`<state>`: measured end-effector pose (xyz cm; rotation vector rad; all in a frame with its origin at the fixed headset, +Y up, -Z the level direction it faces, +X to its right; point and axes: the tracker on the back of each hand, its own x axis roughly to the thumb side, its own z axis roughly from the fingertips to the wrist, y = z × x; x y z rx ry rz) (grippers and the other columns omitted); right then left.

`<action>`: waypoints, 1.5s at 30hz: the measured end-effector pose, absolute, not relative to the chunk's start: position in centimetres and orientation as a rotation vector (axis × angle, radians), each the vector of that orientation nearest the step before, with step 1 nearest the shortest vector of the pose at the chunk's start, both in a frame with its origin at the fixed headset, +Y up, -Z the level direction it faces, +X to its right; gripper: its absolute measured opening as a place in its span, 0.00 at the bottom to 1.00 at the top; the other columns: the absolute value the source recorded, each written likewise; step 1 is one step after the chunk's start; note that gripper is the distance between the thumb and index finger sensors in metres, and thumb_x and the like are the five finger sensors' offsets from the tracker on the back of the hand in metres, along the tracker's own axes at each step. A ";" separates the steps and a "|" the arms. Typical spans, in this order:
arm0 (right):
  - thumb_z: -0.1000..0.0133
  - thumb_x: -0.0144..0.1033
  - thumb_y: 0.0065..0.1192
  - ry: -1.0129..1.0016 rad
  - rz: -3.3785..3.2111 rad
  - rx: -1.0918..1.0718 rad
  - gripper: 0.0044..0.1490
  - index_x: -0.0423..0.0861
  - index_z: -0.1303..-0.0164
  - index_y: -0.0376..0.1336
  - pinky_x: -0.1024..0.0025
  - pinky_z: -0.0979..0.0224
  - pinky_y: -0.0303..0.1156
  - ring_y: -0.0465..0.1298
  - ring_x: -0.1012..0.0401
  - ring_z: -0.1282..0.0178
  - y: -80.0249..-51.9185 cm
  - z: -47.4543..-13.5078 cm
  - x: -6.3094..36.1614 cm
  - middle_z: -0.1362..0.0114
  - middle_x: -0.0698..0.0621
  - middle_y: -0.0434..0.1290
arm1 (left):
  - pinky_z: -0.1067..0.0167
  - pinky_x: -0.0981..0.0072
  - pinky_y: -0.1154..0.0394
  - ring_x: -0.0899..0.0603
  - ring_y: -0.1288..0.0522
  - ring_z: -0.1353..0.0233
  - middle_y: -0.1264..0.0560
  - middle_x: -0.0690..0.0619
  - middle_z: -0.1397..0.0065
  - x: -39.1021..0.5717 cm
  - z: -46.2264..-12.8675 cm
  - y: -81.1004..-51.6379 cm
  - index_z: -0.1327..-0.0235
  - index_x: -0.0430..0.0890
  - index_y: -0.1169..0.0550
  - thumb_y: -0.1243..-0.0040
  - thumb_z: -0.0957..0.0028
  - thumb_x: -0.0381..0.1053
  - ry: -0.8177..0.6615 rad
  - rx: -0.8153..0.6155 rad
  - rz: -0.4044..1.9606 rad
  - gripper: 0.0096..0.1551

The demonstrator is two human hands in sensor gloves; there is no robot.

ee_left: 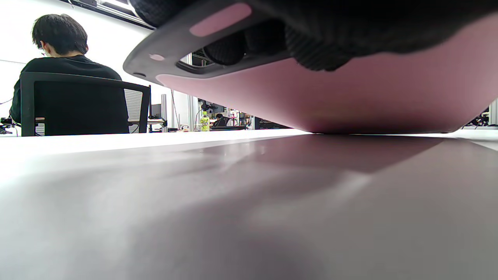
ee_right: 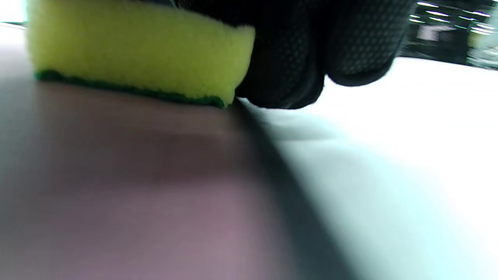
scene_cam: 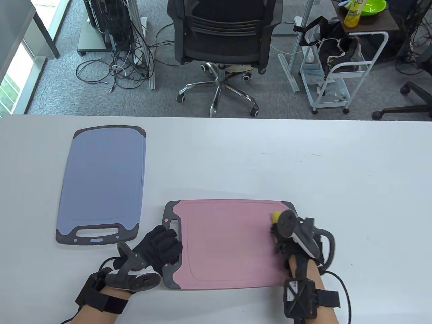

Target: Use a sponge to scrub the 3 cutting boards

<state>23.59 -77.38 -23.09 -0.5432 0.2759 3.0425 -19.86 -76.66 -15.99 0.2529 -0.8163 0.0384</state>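
Pink plastic with dark grey ends and a handle slot at its left end: that is the pink board (scene_cam: 229, 243) I am working on, lying flat on the white table (scene_cam: 303, 162) close to my edge, long side across. A shallow groove runs round its face. My left hand (scene_cam: 162, 246) grips the handle end; in the left wrist view the fingers (ee_left: 225, 48) curl through the slot, and that end looks raised off the table while the far part touches it.

My right hand (scene_cam: 287, 236) is at the board's far right corner, closed around the sponge (scene_cam: 277, 216). Only a yellow bit of it peeks out beyond the tracker in the table view. The right wrist view shows it better: yellow foam on top, a thin green scrub layer underneath, pressed flat on the board right by its right edge, with gloved fingers (ee_right: 288, 58) clamped against its side.

To the left, well apart from both hands, lies the blue board (scene_cam: 103, 182), same shape, long side running away from me, handle toward me. It seems to sit on another board, though I cannot tell for sure.
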 end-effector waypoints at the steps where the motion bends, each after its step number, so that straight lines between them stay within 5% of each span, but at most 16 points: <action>1: 0.44 0.59 0.56 0.304 2.980 -0.611 0.45 0.41 0.24 0.60 0.53 0.41 0.74 0.78 0.54 0.49 -77.7 -22.7 24.6 0.40 0.44 0.74 | 0.22 0.43 0.37 0.46 0.31 0.20 0.30 0.59 0.29 -19.8 -16.0 -76.7 0.33 0.57 0.32 0.35 0.39 0.57 -0.816 0.252 0.039 0.25; 5: 0.45 0.56 0.58 0.228 3.081 -0.450 0.45 0.37 0.25 0.61 0.51 0.41 0.73 0.78 0.52 0.50 -77.0 -22.9 21.5 0.41 0.42 0.75 | 0.22 0.43 0.37 0.46 0.31 0.20 0.30 0.59 0.29 -19.8 -15.9 -76.7 0.33 0.57 0.32 0.35 0.39 0.57 -0.814 0.254 0.036 0.25; 12: 0.45 0.60 0.57 0.153 3.033 0.548 0.46 0.41 0.24 0.59 0.53 0.41 0.74 0.78 0.54 0.49 -74.2 -20.2 3.9 0.40 0.44 0.74 | 0.23 0.43 0.36 0.46 0.30 0.21 0.30 0.59 0.29 -19.7 -16.0 -76.7 0.34 0.56 0.32 0.35 0.40 0.56 -0.811 0.246 0.029 0.25; 15: 0.44 0.61 0.55 0.140 3.040 0.757 0.46 0.43 0.23 0.58 0.54 0.40 0.75 0.78 0.55 0.48 -73.7 -18.9 0.1 0.39 0.46 0.74 | 0.23 0.42 0.36 0.45 0.30 0.21 0.30 0.58 0.29 -19.7 -16.0 -76.8 0.33 0.56 0.32 0.34 0.40 0.56 -0.828 0.219 0.017 0.25; 19: 0.44 0.62 0.55 0.148 2.990 0.699 0.46 0.45 0.22 0.58 0.54 0.39 0.74 0.77 0.56 0.47 -74.1 -18.9 1.7 0.38 0.47 0.73 | 0.22 0.43 0.36 0.45 0.30 0.21 0.30 0.58 0.29 -19.8 -15.7 -76.7 0.32 0.56 0.32 0.33 0.39 0.57 -0.847 0.234 0.023 0.26; 27: 0.44 0.59 0.57 0.197 3.106 -0.118 0.45 0.43 0.23 0.59 0.52 0.40 0.73 0.77 0.53 0.48 -76.5 -20.5 18.1 0.39 0.44 0.74 | 0.22 0.42 0.37 0.45 0.31 0.20 0.30 0.58 0.28 -19.8 -15.8 -76.7 0.32 0.56 0.32 0.33 0.39 0.57 -0.842 0.224 0.024 0.26; 31: 0.44 0.60 0.57 0.177 3.065 -0.358 0.45 0.41 0.24 0.60 0.53 0.41 0.74 0.78 0.54 0.49 -77.1 -20.0 22.5 0.40 0.45 0.74 | 0.22 0.42 0.37 0.45 0.31 0.20 0.30 0.58 0.28 -19.8 -15.8 -76.7 0.32 0.56 0.32 0.33 0.39 0.57 -0.846 0.227 0.029 0.26; 36: 0.43 0.59 0.57 0.190 3.121 0.013 0.46 0.40 0.23 0.59 0.53 0.41 0.74 0.78 0.54 0.49 -76.2 -20.4 16.0 0.40 0.43 0.74 | 0.22 0.42 0.37 0.45 0.31 0.20 0.30 0.58 0.28 -19.8 -15.9 -76.7 0.32 0.56 0.32 0.33 0.39 0.57 -0.843 0.225 0.027 0.26; 43: 0.43 0.61 0.54 0.084 3.029 0.830 0.46 0.42 0.22 0.57 0.54 0.39 0.74 0.77 0.55 0.48 -73.6 -17.1 -1.4 0.39 0.45 0.73 | 0.22 0.42 0.36 0.45 0.30 0.20 0.30 0.58 0.29 -19.7 -15.9 -76.6 0.33 0.56 0.32 0.33 0.39 0.57 -0.834 0.219 0.018 0.26; 45: 0.44 0.59 0.56 0.039 3.078 0.813 0.47 0.39 0.24 0.59 0.52 0.40 0.74 0.78 0.53 0.48 -73.6 -16.7 -2.7 0.40 0.44 0.74 | 0.23 0.42 0.36 0.45 0.30 0.20 0.29 0.58 0.29 -19.9 -15.8 -76.6 0.33 0.56 0.31 0.33 0.40 0.57 -0.827 0.227 0.021 0.26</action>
